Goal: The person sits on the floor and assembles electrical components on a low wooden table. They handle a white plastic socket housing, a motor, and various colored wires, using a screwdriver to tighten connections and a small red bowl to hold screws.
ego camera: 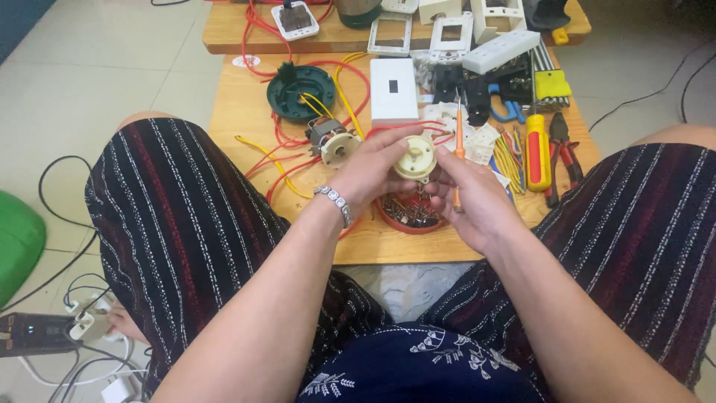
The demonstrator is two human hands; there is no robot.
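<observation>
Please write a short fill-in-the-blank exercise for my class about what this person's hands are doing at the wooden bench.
1. The left hand holds a round cream ____ part.
2. The right hand grips a slim orange ____.
3. Below the hands sits a red ____ of small metal parts.
4. On the left wrist is a silver ____.

Missing words: plastic; screwdriver; dish; bracelet

Cream round gear part [415, 158], held aloft
</observation>
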